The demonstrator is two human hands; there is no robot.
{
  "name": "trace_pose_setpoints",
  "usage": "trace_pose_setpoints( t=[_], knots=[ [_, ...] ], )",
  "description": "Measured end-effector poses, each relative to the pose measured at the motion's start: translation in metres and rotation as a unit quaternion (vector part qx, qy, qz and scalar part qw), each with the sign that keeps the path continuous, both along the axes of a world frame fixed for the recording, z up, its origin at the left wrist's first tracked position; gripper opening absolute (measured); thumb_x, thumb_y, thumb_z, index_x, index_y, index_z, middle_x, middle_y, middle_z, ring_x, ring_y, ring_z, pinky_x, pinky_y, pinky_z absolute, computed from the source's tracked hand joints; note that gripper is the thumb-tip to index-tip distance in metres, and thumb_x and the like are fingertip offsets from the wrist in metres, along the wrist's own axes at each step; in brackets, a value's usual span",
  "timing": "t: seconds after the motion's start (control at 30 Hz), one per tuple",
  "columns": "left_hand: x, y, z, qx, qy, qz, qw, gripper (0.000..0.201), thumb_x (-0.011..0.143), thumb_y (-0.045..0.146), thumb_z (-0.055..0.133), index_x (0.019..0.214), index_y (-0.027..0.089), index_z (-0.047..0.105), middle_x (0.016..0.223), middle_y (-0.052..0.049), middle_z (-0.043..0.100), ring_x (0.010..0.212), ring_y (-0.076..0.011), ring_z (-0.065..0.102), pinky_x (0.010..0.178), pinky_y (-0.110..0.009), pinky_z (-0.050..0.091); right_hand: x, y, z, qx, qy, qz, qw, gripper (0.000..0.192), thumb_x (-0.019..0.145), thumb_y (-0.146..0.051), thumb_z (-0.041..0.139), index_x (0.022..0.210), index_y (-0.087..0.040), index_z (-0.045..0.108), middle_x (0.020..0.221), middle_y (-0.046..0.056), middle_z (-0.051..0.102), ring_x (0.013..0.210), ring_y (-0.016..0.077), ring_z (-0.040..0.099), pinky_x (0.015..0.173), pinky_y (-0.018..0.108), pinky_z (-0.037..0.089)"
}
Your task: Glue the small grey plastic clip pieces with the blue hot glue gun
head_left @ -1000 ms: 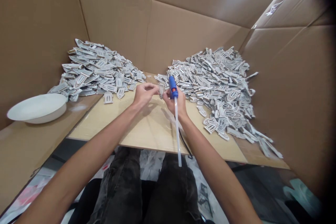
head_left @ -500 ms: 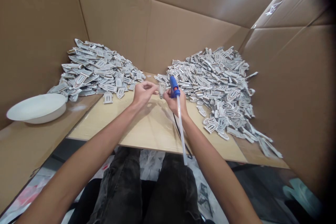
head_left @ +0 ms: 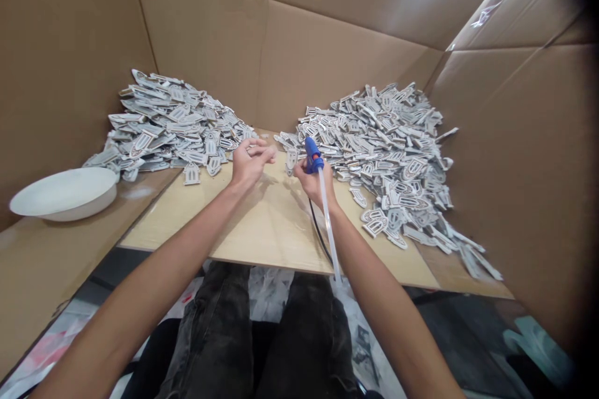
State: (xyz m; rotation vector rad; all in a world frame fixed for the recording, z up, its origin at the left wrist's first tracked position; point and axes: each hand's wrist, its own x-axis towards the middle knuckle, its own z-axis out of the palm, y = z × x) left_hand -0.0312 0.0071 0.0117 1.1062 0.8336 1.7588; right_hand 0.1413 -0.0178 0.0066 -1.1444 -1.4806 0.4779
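Observation:
My right hand [head_left: 314, 182] is wrapped round a blue hot glue gun [head_left: 312, 151], its nozzle end pointing away from me. A long translucent glue stick [head_left: 329, 224] sticks out of its back towards my lap. At the thumb and finger of this same hand, a small grey-white arched piece [head_left: 291, 161] with slots stands upright. My left hand [head_left: 250, 162] is to the left of that piece and apart from it. Its fingers are bent and loosely apart, with blurred tips and nothing visible in them.
Heaps of similar slotted pieces lie at left [head_left: 173, 118] and right [head_left: 384, 137] on the pale board [head_left: 224, 224]. A white bowl [head_left: 65, 196] stands at far left. A black cord [head_left: 318, 234] runs below the gun. Cardboard walls [head_left: 346, 62] enclose the work surface.
My left hand has drawn back a little to the left, away from the slotted piece. The glue gun and its stick have shifted slightly right; the piece stays at my right fingers.

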Motion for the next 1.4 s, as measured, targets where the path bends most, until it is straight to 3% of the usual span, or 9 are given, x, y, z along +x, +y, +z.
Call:
trace_pose_setpoints(
  t=[0.2, 0.47, 0.7, 0.77, 0.87, 1.0, 1.1, 1.3, 1.4],
  knots=[
    [-0.003, 0.001, 0.004, 0.033, 0.02, 0.044, 0.998, 0.026, 0.066, 0.024, 0.087, 0.085, 0.017, 0.069, 0.075, -0.002, 0.073, 0.065, -0.0141, 0.07, 0.073, -0.03, 0.06, 0.005, 0.004, -0.006, -0.001, -0.028, 0.003, 1.0, 0.017, 0.073, -0.036, 0.067, 0.078, -0.023, 0.058, 0.073, -0.002, 0.063, 0.065, 0.0153, 0.055, 0.068, 0.031, 0.046],
    [-0.016, 0.004, 0.009, 0.073, 0.034, 0.185, 0.979, 0.013, 0.078, 0.021, 0.076, 0.083, 0.02, 0.064, 0.078, -0.001, 0.07, 0.073, -0.0137, 0.069, 0.079, -0.027, 0.059, 0.011, 0.007, -0.01, -0.012, -0.068, -0.028, 0.997, 0.013, 0.074, -0.034, 0.065, 0.079, -0.023, 0.06, 0.07, -0.002, 0.064, 0.065, 0.0168, 0.056, 0.067, 0.031, 0.044],
    [-0.048, 0.021, 0.021, 0.098, -0.034, 0.368, 0.924, 0.017, 0.088, 0.016, 0.071, 0.094, 0.021, 0.056, 0.088, 0.0, 0.065, 0.077, -0.0131, 0.069, 0.081, -0.027, 0.059, 0.022, 0.012, -0.008, -0.06, -0.074, -0.111, 0.989, 0.01, 0.069, -0.024, 0.065, 0.073, -0.026, 0.057, 0.066, -0.001, 0.063, 0.064, 0.0209, 0.058, 0.069, 0.034, 0.047],
    [-0.054, 0.025, 0.022, 0.094, -0.044, 0.388, 0.916, 0.015, 0.09, 0.016, 0.069, 0.096, 0.021, 0.056, 0.089, 0.0, 0.064, 0.074, -0.0128, 0.068, 0.08, -0.027, 0.059, 0.025, 0.013, -0.008, -0.071, -0.08, -0.121, 0.987, 0.012, 0.068, -0.024, 0.067, 0.072, -0.026, 0.056, 0.066, -0.001, 0.063, 0.064, 0.0213, 0.057, 0.069, 0.035, 0.047],
    [-0.053, 0.026, 0.019, 0.08, -0.019, 0.358, 0.93, 0.014, 0.092, 0.022, 0.072, 0.095, 0.021, 0.058, 0.087, 0.0, 0.065, 0.072, -0.0131, 0.068, 0.078, -0.027, 0.059, 0.027, 0.014, -0.008, -0.072, -0.087, -0.124, 0.986, 0.012, 0.068, -0.024, 0.067, 0.071, -0.026, 0.055, 0.065, -0.001, 0.062, 0.063, 0.0209, 0.056, 0.068, 0.034, 0.046],
    [-0.038, 0.017, 0.014, 0.071, 0.034, 0.254, 0.964, 0.017, 0.088, 0.029, 0.077, 0.088, 0.02, 0.062, 0.079, 0.001, 0.066, 0.07, -0.0127, 0.067, 0.074, -0.025, 0.057, 0.028, 0.015, -0.01, -0.072, -0.086, -0.111, 0.987, 0.012, 0.067, -0.024, 0.067, 0.072, -0.025, 0.056, 0.064, -0.002, 0.062, 0.064, 0.0206, 0.057, 0.068, 0.034, 0.047],
    [-0.029, 0.009, 0.012, 0.075, 0.072, 0.2, 0.974, 0.015, 0.083, 0.027, 0.08, 0.084, 0.019, 0.067, 0.079, 0.0, 0.069, 0.072, -0.0135, 0.068, 0.073, -0.024, 0.056, 0.027, 0.016, -0.011, -0.076, -0.084, -0.118, 0.986, 0.011, 0.068, -0.023, 0.068, 0.071, -0.025, 0.058, 0.067, -0.001, 0.063, 0.067, 0.021, 0.059, 0.072, 0.036, 0.05],
    [-0.021, 0.003, 0.019, 0.09, 0.087, 0.175, 0.976, 0.017, 0.079, 0.021, 0.085, 0.078, 0.019, 0.069, 0.073, 0.001, 0.071, 0.066, -0.0137, 0.067, 0.069, -0.03, 0.06, 0.023, 0.019, -0.014, -0.118, -0.049, -0.112, 0.985, 0.017, 0.068, -0.017, 0.07, 0.064, -0.026, 0.056, 0.065, 0.0, 0.061, 0.066, 0.0206, 0.061, 0.072, 0.036, 0.054],
    [-0.006, 0.003, 0.035, 0.123, 0.08, 0.177, 0.973, 0.029, 0.075, 0.02, 0.091, 0.079, 0.021, 0.063, 0.067, 0.006, 0.068, 0.063, -0.014, 0.068, 0.065, -0.031, 0.061, 0.021, 0.022, -0.015, -0.133, -0.047, -0.098, 0.985, 0.018, 0.071, -0.018, 0.074, 0.066, -0.025, 0.058, 0.066, 0.0, 0.062, 0.069, 0.0217, 0.063, 0.075, 0.037, 0.055]
  ],
)
